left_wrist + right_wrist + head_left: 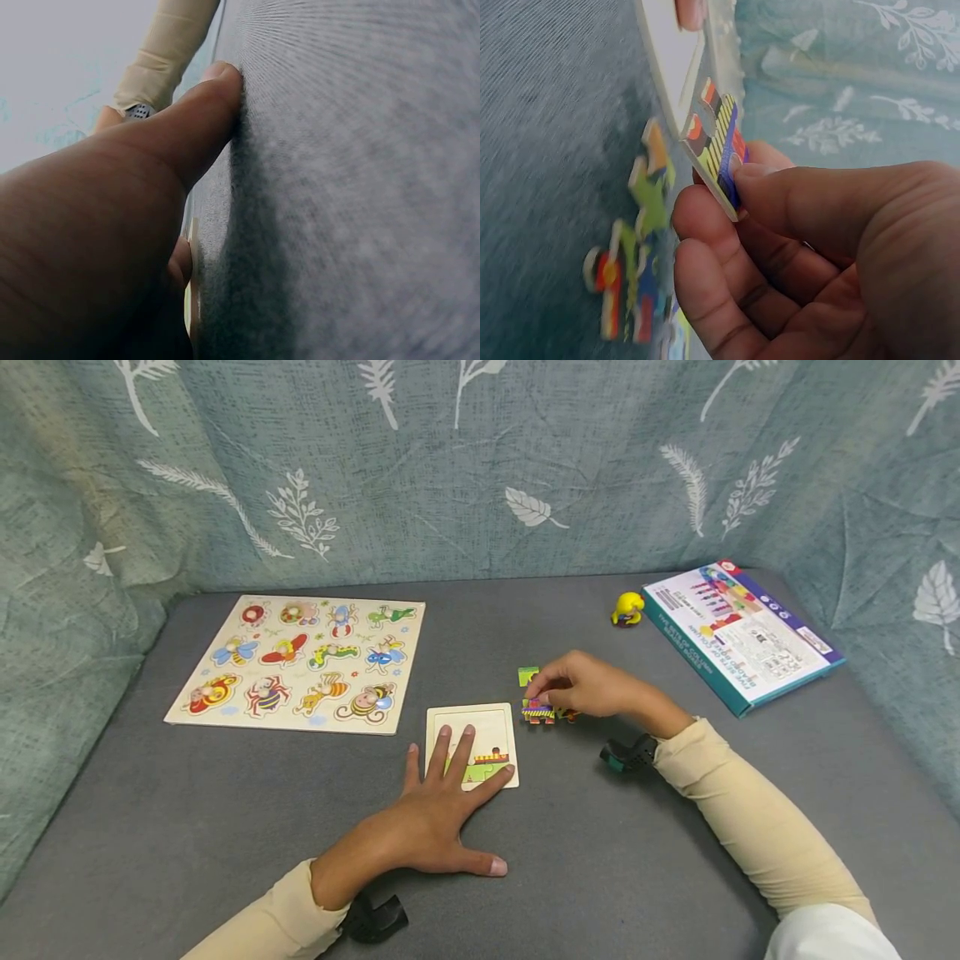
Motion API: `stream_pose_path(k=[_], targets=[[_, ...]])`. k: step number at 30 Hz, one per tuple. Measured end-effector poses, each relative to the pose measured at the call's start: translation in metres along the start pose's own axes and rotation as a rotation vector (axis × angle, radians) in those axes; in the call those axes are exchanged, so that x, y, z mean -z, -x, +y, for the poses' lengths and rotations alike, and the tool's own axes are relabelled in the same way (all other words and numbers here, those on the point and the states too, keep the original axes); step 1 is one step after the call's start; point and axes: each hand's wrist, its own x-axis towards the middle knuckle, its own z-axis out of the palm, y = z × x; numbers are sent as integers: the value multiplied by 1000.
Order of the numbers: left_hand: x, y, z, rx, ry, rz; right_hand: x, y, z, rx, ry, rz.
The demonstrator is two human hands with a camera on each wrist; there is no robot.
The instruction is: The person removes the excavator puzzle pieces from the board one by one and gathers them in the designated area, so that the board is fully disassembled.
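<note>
The insect board lies at ten o'clock from the tray. The tray is at one o'clock from the left hand, partly beneath its fingers; that hand lies flat, fingers spread wide, grasping nothing (thumb and little finger fall outside the tray's edges). Green shows along the tray's six o'clock side. The striped piece is at eight o'clock from the middle of the right hand, which pinches it between thumb and fingers, the others loosely curled. Loose pieces lie on the table just beside, a green one at nine o'clock. From that hand the yellow toy stands at one o'clock, the box between two and three.
</note>
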Motion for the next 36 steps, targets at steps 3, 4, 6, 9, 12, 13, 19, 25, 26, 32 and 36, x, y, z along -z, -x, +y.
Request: stream_pose_path(k=[3,4,6,9,12,13,19,25,26,32,36], targets=[[0,0,1,-1,1,1,2,5,3,-17,22,7],[0,0,1,-1,1,-1,3,6,5,-20,33,11],[-1,0,1,0,-1,-2,4,10,7,-30,45,21],[-1,1,1,3,-3,-4,6,13,10,-43,46,41],[-1,1,0,2,-1,-5,8,16,12,-64,40,58],[-1,1,0,2,2,-5,9,17,12,-67,41,60],[0,2,0,1,11,-5,13,20,15,-66,62,87],[-1,2,-1,2,14,-4,19,26,17,-69,82,101],[-1,2,-1,2,12,-4,19,27,17,-69,85,97],[0,1,-2,8,6,-14,21,30,19,-81,105,86],[0,1,-1,9,14,-17,24,32,20,-100,117,86]])
